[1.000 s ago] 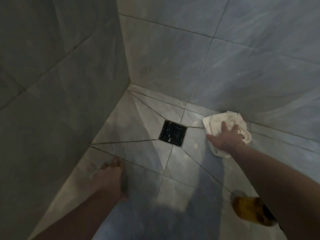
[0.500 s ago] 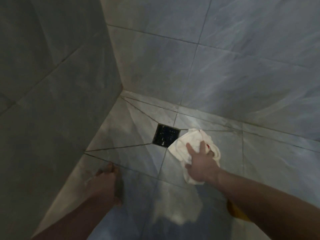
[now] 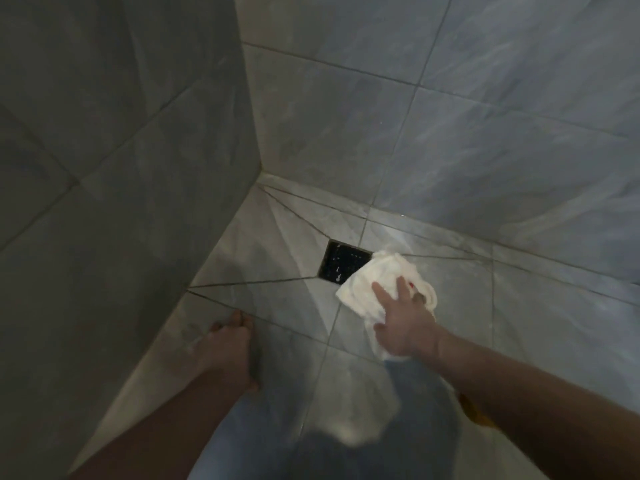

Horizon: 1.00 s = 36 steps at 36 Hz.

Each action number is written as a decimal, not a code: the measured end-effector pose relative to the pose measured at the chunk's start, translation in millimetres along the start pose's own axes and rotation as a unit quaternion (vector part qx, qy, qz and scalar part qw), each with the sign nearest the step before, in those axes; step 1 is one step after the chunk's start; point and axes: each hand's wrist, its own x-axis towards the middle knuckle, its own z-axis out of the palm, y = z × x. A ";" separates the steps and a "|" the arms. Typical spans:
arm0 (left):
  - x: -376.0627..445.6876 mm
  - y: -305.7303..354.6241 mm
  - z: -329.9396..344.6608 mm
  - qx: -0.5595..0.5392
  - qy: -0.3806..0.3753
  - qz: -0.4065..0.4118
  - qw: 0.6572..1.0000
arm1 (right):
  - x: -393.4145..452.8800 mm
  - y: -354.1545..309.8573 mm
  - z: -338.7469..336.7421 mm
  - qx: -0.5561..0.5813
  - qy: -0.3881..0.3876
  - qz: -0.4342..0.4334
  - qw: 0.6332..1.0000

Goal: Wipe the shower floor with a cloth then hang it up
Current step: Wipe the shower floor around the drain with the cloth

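Observation:
A crumpled white cloth [image 3: 367, 280] lies on the grey tiled shower floor [image 3: 277, 237], its far corner touching the right edge of the black square drain [image 3: 341, 263]. My right hand [image 3: 401, 323] presses flat on the cloth with fingers spread, covering its near part. My left hand [image 3: 228, 348] rests palm down on the floor by the left wall, holding nothing.
Grey tiled walls [image 3: 450, 133] meet in a corner just beyond the drain, closing in the left and far sides. A yellow-brown object [image 3: 474, 414] peeks out under my right forearm at the lower right.
My right hand has slid the cloth from beside the far wall leftward and toward me, up against the drain. My left hand stayed planted on the floor.

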 end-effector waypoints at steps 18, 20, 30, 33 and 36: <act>-7.5 -27.9 -16.8 -0.106 0.009 0.056 0.993 | -71.4 -87.6 32.3 0.197 -0.050 -0.050 0.978; -11.1 -33.0 -24.1 -0.140 0.019 0.078 0.987 | -71.5 -89.1 28.0 0.236 -0.040 -0.050 0.970; -45.1 25.3 7.0 -0.115 0.184 0.226 0.950 | -51.2 -104.7 2.8 0.544 0.059 -0.081 0.833; -35.0 41.3 23.0 -0.059 0.070 0.181 0.979 | -47.9 -75.4 1.7 0.474 0.152 -0.100 0.861; -19.0 45.5 24.5 -0.059 0.045 0.153 0.985 | -41.0 -36.5 3.4 0.332 0.180 -0.034 0.925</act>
